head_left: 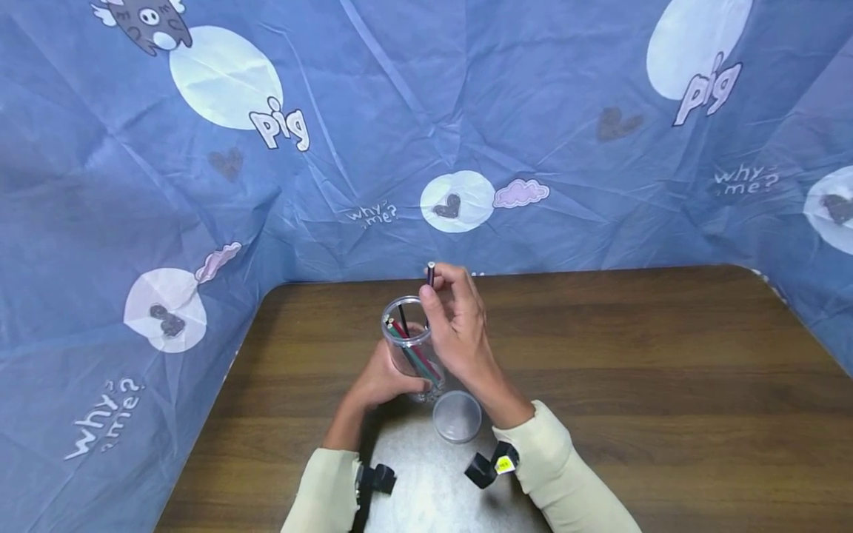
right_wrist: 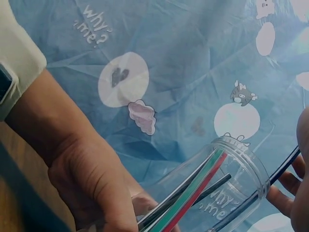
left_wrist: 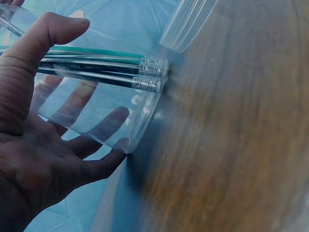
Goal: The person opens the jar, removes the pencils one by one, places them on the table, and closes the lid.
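Note:
My left hand [head_left: 385, 379] grips a clear plastic jar [head_left: 408, 343], tilted in the right wrist view, with its open mouth up. Several pencils lean inside it, among them a green pencil [right_wrist: 193, 191] and a red pencil [right_wrist: 197, 194]. In the left wrist view, silver-coloured pencil ends [left_wrist: 147, 84] rest near the jar's base. Above the rim, my right hand [head_left: 460, 326] pinches a dark pencil [head_left: 431, 274] near its top between thumb and fingers. The right wrist view shows that pencil's lower part inside the jar.
A round clear lid [head_left: 457, 417] lies just in front of the jar, by my right forearm. Beneath is a brown wood-grain table [head_left: 633, 385] with a pale grey patch [head_left: 420, 474] near me. Blue printed cloth [head_left: 566, 133] hangs behind and beside the table.

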Demonstrator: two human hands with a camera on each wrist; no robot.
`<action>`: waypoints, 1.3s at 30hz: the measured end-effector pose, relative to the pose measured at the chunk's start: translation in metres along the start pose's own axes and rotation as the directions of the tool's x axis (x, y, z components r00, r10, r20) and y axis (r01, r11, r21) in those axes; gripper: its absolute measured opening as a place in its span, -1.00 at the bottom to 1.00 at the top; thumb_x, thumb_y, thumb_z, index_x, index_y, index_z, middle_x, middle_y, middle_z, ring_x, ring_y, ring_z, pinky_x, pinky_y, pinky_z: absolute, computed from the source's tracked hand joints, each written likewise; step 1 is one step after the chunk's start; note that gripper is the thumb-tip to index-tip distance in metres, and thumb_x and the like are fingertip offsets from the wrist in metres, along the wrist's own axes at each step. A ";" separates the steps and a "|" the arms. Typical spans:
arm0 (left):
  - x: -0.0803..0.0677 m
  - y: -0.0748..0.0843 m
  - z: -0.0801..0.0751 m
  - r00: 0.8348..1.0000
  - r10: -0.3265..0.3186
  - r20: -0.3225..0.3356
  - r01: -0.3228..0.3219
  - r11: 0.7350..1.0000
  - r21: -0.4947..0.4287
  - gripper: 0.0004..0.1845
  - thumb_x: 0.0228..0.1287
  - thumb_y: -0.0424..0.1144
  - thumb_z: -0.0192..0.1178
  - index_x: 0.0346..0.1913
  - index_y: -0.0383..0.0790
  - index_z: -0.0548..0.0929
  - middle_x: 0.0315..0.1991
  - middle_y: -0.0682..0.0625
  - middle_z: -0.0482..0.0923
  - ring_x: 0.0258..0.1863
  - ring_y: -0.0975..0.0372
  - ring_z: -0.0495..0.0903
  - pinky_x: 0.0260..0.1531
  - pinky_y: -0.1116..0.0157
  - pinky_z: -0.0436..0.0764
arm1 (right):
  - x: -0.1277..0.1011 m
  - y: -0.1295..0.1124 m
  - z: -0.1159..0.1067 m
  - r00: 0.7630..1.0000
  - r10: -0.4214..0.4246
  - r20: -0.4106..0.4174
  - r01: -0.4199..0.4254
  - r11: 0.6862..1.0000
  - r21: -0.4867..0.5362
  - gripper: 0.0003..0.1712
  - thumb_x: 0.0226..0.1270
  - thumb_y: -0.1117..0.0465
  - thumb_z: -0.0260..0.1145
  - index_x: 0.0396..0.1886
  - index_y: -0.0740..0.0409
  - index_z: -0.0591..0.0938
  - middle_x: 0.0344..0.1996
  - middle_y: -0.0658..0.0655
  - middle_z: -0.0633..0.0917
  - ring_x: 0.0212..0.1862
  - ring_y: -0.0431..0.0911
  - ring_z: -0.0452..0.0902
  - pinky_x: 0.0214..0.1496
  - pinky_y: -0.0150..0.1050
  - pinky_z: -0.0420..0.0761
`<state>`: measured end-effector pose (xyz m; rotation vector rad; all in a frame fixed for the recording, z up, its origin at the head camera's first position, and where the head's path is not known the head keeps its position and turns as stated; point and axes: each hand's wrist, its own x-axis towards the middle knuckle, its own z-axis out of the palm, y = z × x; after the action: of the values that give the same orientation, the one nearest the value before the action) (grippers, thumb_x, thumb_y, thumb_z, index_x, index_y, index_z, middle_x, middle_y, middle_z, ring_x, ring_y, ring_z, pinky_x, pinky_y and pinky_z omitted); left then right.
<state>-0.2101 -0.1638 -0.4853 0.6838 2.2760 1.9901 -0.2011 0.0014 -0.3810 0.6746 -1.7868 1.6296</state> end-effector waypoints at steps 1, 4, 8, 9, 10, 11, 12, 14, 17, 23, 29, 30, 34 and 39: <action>0.000 0.000 0.000 1.000 0.004 0.001 -0.004 1.000 0.003 -0.16 -0.36 -0.58 0.45 0.19 -0.41 0.43 -0.03 -0.35 0.60 -0.07 -0.18 0.59 0.01 0.27 0.60 | 0.000 0.000 0.000 1.000 -0.007 -0.002 0.007 1.000 0.000 -0.74 0.43 0.31 0.20 0.07 0.18 0.51 -0.23 0.18 0.54 -0.14 -0.04 0.48 -0.25 -0.24 0.66; 0.001 0.000 0.000 1.000 0.008 -0.001 -0.008 1.000 0.020 -0.17 -0.36 -0.58 0.46 0.18 -0.39 0.43 -0.06 -0.27 0.61 -0.09 -0.16 0.60 0.00 0.26 0.60 | 0.000 -0.001 0.000 1.000 -0.023 -0.004 0.023 1.000 -0.019 -0.71 0.41 0.30 0.22 0.09 0.16 0.50 -0.28 0.16 0.55 -0.21 -0.02 0.53 -0.28 -0.24 0.67; 0.001 0.001 0.001 1.000 0.001 0.002 -0.001 0.999 0.034 -0.17 -0.36 -0.58 0.46 0.18 -0.38 0.44 -0.07 -0.21 0.62 -0.06 -0.24 0.58 0.01 0.27 0.59 | 0.000 -0.001 0.000 0.999 -0.043 0.001 0.043 0.998 -0.055 -0.69 0.39 0.29 0.25 0.09 0.15 0.49 -0.34 0.14 0.57 -0.25 -0.04 0.56 -0.33 -0.25 0.66; 0.001 0.002 0.002 1.000 0.000 0.002 0.000 0.999 0.037 -0.17 -0.37 -0.58 0.46 0.18 -0.38 0.44 -0.07 -0.20 0.62 -0.06 -0.25 0.58 0.02 0.27 0.59 | 0.000 -0.001 0.000 0.999 -0.047 0.003 0.047 0.997 -0.062 -0.69 0.38 0.30 0.26 0.09 0.14 0.49 -0.34 0.14 0.57 -0.24 -0.04 0.56 -0.34 -0.26 0.66; 0.002 0.003 0.001 1.000 -0.002 0.001 0.002 0.999 0.041 -0.16 -0.37 -0.58 0.46 0.19 -0.38 0.44 -0.06 -0.19 0.62 -0.05 -0.25 0.58 0.02 0.27 0.59 | 0.000 -0.002 0.000 0.999 -0.051 0.004 0.052 0.996 -0.068 -0.69 0.38 0.29 0.26 0.08 0.14 0.49 -0.35 0.14 0.56 -0.24 -0.04 0.55 -0.33 -0.26 0.67; 0.002 0.003 0.001 1.000 -0.001 0.001 0.001 0.999 0.041 -0.16 -0.37 -0.58 0.46 0.19 -0.38 0.44 -0.06 -0.19 0.62 -0.05 -0.24 0.58 0.02 0.27 0.59 | 0.001 -0.002 0.000 0.999 -0.054 0.005 0.054 0.996 -0.071 -0.69 0.38 0.29 0.27 0.08 0.15 0.49 -0.35 0.14 0.56 -0.23 -0.04 0.55 -0.33 -0.26 0.67; 0.002 0.003 0.001 1.000 0.001 0.000 -0.001 0.999 0.044 -0.16 -0.38 -0.58 0.45 0.19 -0.38 0.44 -0.06 -0.19 0.62 -0.06 -0.23 0.58 0.02 0.27 0.59 | 0.001 -0.002 0.000 0.999 -0.053 0.005 0.053 0.996 -0.071 -0.69 0.37 0.29 0.27 0.08 0.14 0.49 -0.35 0.14 0.57 -0.24 -0.04 0.55 -0.33 -0.26 0.67; 0.003 0.004 0.001 1.000 0.005 -0.001 -0.005 0.999 0.045 -0.15 -0.39 -0.58 0.45 0.19 -0.39 0.43 -0.06 -0.19 0.62 -0.06 -0.20 0.59 0.01 0.27 0.59 | 0.001 -0.002 0.001 0.999 -0.051 0.005 0.052 0.996 -0.073 -0.68 0.36 0.30 0.29 0.08 0.14 0.49 -0.35 0.14 0.57 -0.24 -0.04 0.56 -0.33 -0.24 0.68; 0.003 0.003 0.001 1.000 0.012 -0.001 -0.012 0.999 0.045 -0.15 -0.39 -0.58 0.44 0.19 -0.42 0.43 -0.05 -0.19 0.61 -0.07 -0.15 0.59 0.01 0.28 0.59 | 0.001 -0.002 0.001 0.999 -0.046 0.005 0.046 0.996 -0.076 -0.68 0.35 0.30 0.30 0.07 0.13 0.49 -0.36 0.13 0.57 -0.24 -0.05 0.56 -0.34 -0.22 0.69; 0.002 0.001 0.000 1.000 0.011 0.004 -0.011 0.999 0.043 -0.15 -0.37 -0.57 0.46 0.20 -0.40 0.42 -0.03 -0.19 0.61 -0.04 -0.14 0.59 0.03 0.27 0.59 | 0.001 -0.003 0.001 0.998 -0.061 -0.005 0.060 0.994 -0.091 -0.65 0.34 0.32 0.32 0.08 0.13 0.49 -0.36 0.14 0.59 -0.26 -0.05 0.57 -0.35 -0.26 0.68; 0.000 -0.001 0.001 1.000 0.006 0.010 -0.006 1.000 0.014 -0.15 -0.36 -0.58 0.47 0.20 -0.36 0.43 -0.01 -0.26 0.60 -0.04 -0.14 0.59 0.04 0.25 0.59 | 0.010 -0.009 0.000 0.994 -0.109 -0.023 0.106 0.989 -0.100 -0.58 0.27 0.38 0.36 0.08 0.14 0.46 -0.42 0.14 0.57 -0.33 -0.04 0.55 -0.38 -0.23 0.66; 0.000 -0.001 0.001 1.000 0.005 0.010 -0.005 1.000 0.011 -0.15 -0.36 -0.58 0.47 0.20 -0.36 0.43 -0.01 -0.27 0.60 -0.04 -0.16 0.59 0.04 0.26 0.59 | 0.012 -0.011 -0.001 0.993 -0.116 -0.028 0.113 0.988 -0.101 -0.58 0.27 0.37 0.36 0.08 0.14 0.46 -0.43 0.14 0.57 -0.34 -0.04 0.55 -0.39 -0.23 0.66; 0.000 -0.001 0.002 1.000 0.011 0.017 -0.011 1.000 -0.007 -0.16 -0.35 -0.60 0.46 0.19 -0.37 0.42 -0.01 -0.35 0.59 -0.03 -0.24 0.58 0.04 0.24 0.60 | 0.021 -0.016 -0.004 0.987 -0.150 -0.053 0.145 0.985 -0.089 -0.62 0.37 0.20 0.33 0.09 0.13 0.43 -0.45 0.14 0.58 -0.37 -0.05 0.53 -0.41 -0.24 0.64; 0.001 0.001 0.001 1.000 0.020 0.024 -0.020 1.000 -0.011 -0.17 -0.36 -0.62 0.45 0.18 -0.38 0.42 -0.02 -0.44 0.57 -0.05 -0.28 0.58 0.03 0.24 0.61 | 0.028 -0.019 -0.007 0.981 -0.172 -0.092 0.168 0.984 -0.050 -0.52 0.42 -0.08 0.21 0.09 0.15 0.38 -0.44 0.17 0.59 -0.37 -0.05 0.54 -0.39 -0.29 0.63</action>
<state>-0.2101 -0.1621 -0.4840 0.7279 2.2523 1.9905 -0.2059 0.0073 -0.3474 0.6984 -1.6434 1.4813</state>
